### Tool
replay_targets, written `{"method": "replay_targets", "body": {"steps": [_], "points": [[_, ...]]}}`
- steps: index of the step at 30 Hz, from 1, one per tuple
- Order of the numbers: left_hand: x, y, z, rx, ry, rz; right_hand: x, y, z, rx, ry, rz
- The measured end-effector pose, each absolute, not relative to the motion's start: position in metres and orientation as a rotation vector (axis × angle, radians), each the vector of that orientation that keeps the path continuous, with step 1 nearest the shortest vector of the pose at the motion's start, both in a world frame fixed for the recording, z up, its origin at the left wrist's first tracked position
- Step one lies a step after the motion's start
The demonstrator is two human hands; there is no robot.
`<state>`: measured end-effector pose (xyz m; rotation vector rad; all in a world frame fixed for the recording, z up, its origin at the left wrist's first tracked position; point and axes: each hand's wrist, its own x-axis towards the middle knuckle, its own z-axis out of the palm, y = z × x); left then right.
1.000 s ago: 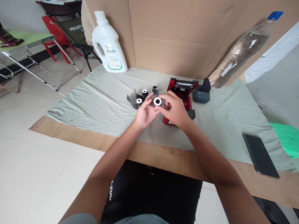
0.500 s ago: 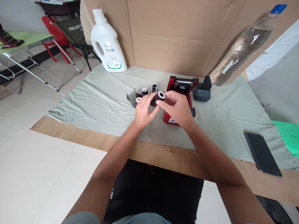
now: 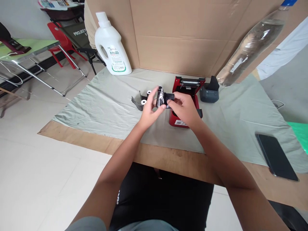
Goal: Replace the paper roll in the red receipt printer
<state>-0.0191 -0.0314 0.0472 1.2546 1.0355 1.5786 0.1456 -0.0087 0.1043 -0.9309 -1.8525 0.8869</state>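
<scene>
My left hand (image 3: 150, 110) holds a glossy black roll (image 3: 160, 98) between thumb and fingers, just above the cloth. My right hand (image 3: 184, 104) pinches the dark end (image 3: 169, 96) that sticks out on the roll's right side; whether this is a loose strip of it I cannot tell. Behind my left fingers lie small rolls with white cores (image 3: 143, 102) and dark curled strips. A red device like a small label printer (image 3: 175, 120), its lid raised, sits partly hidden behind my right hand.
A dark grey device (image 3: 209, 94) is right of the red one. At the back stand a white detergent jug (image 3: 112, 48), a cardboard panel (image 3: 178, 38) and a leaning plastic bottle (image 3: 250, 48) of liquid. A phone (image 3: 276, 157) lies near the front right edge.
The roll has turned: its white core faced up before, and now its glossy side shows with a dark end towards my right hand. My right fingers have shifted slightly right.
</scene>
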Motion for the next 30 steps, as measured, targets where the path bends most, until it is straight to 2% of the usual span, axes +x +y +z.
{"method": "replay_targets", "body": {"steps": [7,21,30], "points": [[-0.034,-0.033,0.055,1.354,1.021,1.492,0.148,-0.011,0.109,-0.896,-1.815,0.945],[-0.035,-0.032,0.054,1.564,1.2,1.469,0.144,-0.014,0.105,-0.867,-1.972,0.737],[-0.034,-0.03,0.042,1.615,1.259,1.466,0.141,-0.01,0.092,-0.899,-1.885,0.857]]}}
